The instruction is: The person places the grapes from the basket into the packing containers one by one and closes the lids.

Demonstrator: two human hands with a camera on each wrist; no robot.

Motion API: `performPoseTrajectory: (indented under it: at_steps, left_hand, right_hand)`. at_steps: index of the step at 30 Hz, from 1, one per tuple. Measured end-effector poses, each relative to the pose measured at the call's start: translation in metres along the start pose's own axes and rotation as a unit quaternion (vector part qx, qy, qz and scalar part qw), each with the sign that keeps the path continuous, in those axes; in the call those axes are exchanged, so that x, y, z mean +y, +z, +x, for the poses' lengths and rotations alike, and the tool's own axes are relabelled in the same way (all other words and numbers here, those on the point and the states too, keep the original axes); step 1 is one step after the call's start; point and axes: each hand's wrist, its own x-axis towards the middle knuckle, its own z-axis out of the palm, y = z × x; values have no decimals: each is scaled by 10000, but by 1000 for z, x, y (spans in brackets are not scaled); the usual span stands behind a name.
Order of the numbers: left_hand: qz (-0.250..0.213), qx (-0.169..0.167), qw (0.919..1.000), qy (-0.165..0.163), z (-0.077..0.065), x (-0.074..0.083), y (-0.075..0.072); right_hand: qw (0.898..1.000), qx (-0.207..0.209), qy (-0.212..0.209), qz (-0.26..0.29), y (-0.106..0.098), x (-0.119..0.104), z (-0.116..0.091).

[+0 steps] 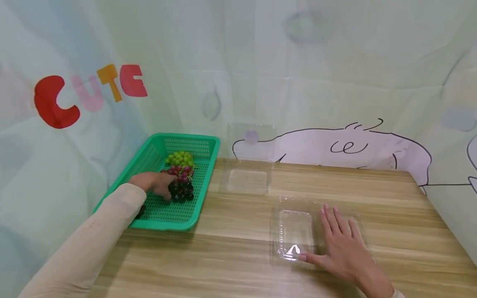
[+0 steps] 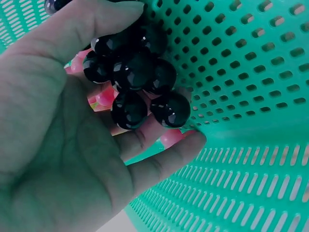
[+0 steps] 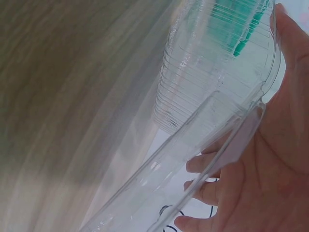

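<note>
In the head view, my left hand reaches into a green plastic basket at a bunch of black grapes. The left wrist view has its thumb across the black grapes and the fingers behind them, holding the bunch. Red grapes and green grapes lie farther back in the basket. My right hand rests with straight, spread fingers on the right part of an unfolded clear plastic clamshell box. Close up, the right wrist view shows the box's ribbed wall beside the palm.
Behind the right hand's box, another clear clamshell box stands with its lid raised near the back curtain. A dark item, partly hidden by the left sleeve, lies at the basket's near left. Everything stands on a wood-grain table.
</note>
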Motion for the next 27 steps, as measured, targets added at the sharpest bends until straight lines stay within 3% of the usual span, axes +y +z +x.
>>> performPoseTrajectory:
  at_steps: [8,27]
  left_hand:
    - [3,28,10000,-80,0,0,-1]
    - [18,420,9987,270,-15,0,-9]
  right_hand:
    - [9999,-119,58,6,0,-1,0]
    - [9999,-40,103,125,2,0,-1]
